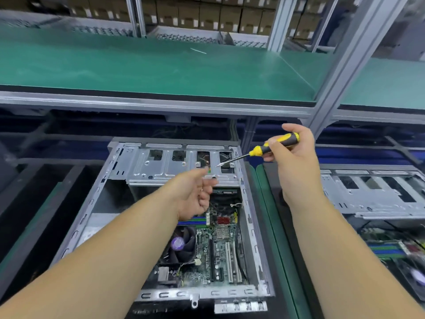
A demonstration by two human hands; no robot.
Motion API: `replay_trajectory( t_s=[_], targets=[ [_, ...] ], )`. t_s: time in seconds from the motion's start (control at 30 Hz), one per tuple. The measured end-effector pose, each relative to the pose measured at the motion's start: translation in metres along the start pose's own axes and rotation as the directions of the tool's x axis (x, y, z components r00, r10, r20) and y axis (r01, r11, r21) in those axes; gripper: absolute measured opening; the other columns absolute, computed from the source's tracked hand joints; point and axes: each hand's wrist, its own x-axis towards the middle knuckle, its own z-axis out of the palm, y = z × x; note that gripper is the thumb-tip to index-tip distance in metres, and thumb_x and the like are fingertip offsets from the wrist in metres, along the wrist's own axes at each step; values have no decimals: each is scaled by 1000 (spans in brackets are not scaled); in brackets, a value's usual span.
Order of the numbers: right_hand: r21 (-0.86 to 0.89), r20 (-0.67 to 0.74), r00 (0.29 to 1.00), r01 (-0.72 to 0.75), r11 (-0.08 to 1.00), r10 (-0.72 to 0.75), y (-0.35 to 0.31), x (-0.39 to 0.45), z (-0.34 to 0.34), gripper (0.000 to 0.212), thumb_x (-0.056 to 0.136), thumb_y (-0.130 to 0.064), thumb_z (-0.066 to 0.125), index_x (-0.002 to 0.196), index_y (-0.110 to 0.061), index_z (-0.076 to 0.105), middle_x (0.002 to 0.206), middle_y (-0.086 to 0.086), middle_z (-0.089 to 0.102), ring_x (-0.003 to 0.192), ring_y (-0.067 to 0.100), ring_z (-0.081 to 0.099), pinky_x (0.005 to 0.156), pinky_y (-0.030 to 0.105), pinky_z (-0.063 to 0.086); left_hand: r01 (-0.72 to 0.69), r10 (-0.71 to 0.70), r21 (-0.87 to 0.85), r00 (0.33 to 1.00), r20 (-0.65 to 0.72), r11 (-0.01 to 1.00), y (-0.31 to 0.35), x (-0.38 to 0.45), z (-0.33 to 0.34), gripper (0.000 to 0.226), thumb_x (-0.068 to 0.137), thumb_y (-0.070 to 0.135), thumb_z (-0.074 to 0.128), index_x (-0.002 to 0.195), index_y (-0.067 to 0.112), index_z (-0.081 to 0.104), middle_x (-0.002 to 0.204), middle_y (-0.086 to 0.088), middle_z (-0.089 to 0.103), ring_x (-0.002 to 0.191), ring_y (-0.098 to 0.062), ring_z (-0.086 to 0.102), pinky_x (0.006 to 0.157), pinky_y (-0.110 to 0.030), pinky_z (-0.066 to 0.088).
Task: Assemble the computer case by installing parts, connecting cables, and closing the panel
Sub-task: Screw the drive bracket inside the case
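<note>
We see the open case lying centre, near us, motherboard exposed. The right hand grips a screwdriver, its tip just over the drive cage at the case's far end. The left hand hovers above the cage edge, fingers curled, apparently pinching something small and green. A second case lies right.

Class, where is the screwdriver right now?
In the head view, the right hand grips the screwdriver above the open case, right of centre.
</note>
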Motion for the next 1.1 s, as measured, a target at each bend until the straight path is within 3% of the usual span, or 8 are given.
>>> replay_trajectory(
  t_s=[0.1,0.2,0.27,0.37,0.53,0.67,0.83,1.1],
  targets=[
    [-89,-8,1000,29,996,-30,6,14,-1,33,92,-13,60,117,-31,50,88,-9,68,82,11,71,69,21,56,143,-141,39,989,-55,989,-11,18,0,28,97,33,53,79,12,57,54,3,40,53,-8,24,54,-20,20],
    [-220,13,998,60,974,-59,11,25,1,33,93,-14,59,119,-32,47,89,-11,67,88,15,70,79,33,58,201,-196,44,977,-87,979,-16,26,-7,34,95,29,55,64,17,47,52,5,34,46,-9,22,52,-21,17],
    [-303,35,997,72,950,-65,16,30,4,33,95,-16,59,120,-33,45,92,-8,66,89,15,69,82,37,57,239,-233,76,969,-79,968,-18,28,-14,36,93,31,57,61,17,47,53,5,34,44,-9,23,51,-21,19],
    [-425,54,995,102,899,-87,22,37,10,34,96,-20,59,119,-38,42,93,-8,65,83,7,65,71,30,54,262,-254,121,964,-78,958,-22,31,-19,34,92,38,61,68,15,53,53,5,36,47,-8,24,51,-20,21],
    [-533,92,991,133,835,-100,27,47,19,37,95,-22,60,116,-43,39,88,-19,59,80,3,59,63,27,49,144,-141,14,982,-126,990,-28,46,-25,28,90,33,68,98,6,65,54,6,39,50,-6,25,51,-18,24],
    [-582,145,982,181,793,-117,28,49,23,39,94,-21,61,118,-42,38,88,-11,61,78,8,60,65,28,49,89,-81,50,987,-142,995,-32,53,-29,25,90,29,68,95,5,68,52,6,39,47,-5,26,50,-17,23],
    [-615,212,971,223,757,-114,25,50,26,39,95,-19,60,121,-37,38,89,-9,61,80,11,60,70,40,54,21,-1,112,984,-177,994,-34,57,-30,23,91,28,68,92,5,69,55,6,36,48,-6,25,45,-16,24],
    [-638,264,960,245,730,-92,20,52,29,35,96,-20,59,120,-36,39,88,-4,60,79,16,59,69,42,53,8,15,147,988,-153,989,-32,57,-31,24,92,28,67,94,4,69,56,5,36,50,-6,25,45,-15,24]
  ],
)
